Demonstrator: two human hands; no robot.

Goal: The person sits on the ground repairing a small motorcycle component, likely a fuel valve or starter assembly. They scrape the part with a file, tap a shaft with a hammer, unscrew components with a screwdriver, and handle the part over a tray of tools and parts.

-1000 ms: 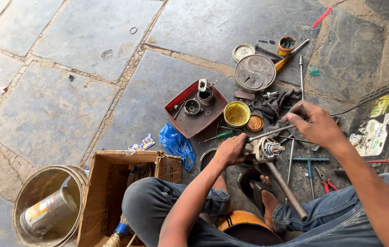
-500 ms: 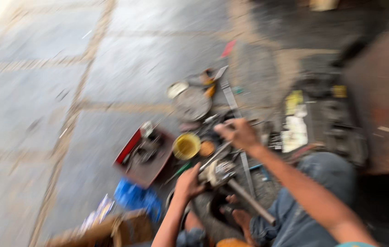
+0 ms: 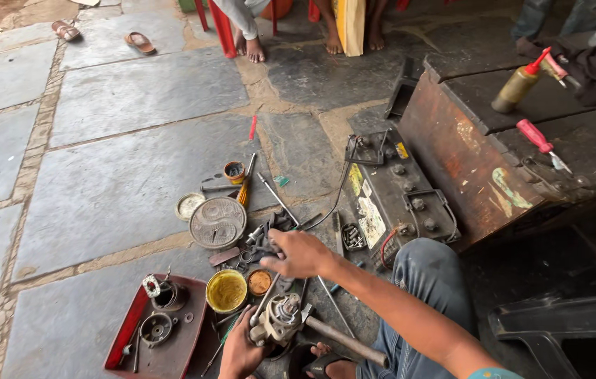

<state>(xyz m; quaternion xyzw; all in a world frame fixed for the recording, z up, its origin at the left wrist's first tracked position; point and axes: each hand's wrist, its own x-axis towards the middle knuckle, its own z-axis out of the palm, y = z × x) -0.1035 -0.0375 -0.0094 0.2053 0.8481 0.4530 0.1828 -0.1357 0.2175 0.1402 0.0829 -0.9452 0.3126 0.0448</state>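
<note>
Two bare hands work low over a stone-slab floor [image 3: 122, 189]. The left hand [image 3: 239, 353], at six o'clock in the view, is curled around the underside of a grey metal motor assembly with a long shaft [image 3: 282, 320], gripping it. The right hand [image 3: 299, 254], at twelve o'clock from that assembly, lies palm down with fingers bent over a heap of dark metal tools and parts [image 3: 261, 242]; whether it pinches one I cannot tell. At nine o'clock from the assembly sits a round tin of yellow grease [image 3: 226, 290], then a red metal tray of small parts [image 3: 131, 328]. At two o'clock lies a black car battery [image 3: 392, 196].
</note>
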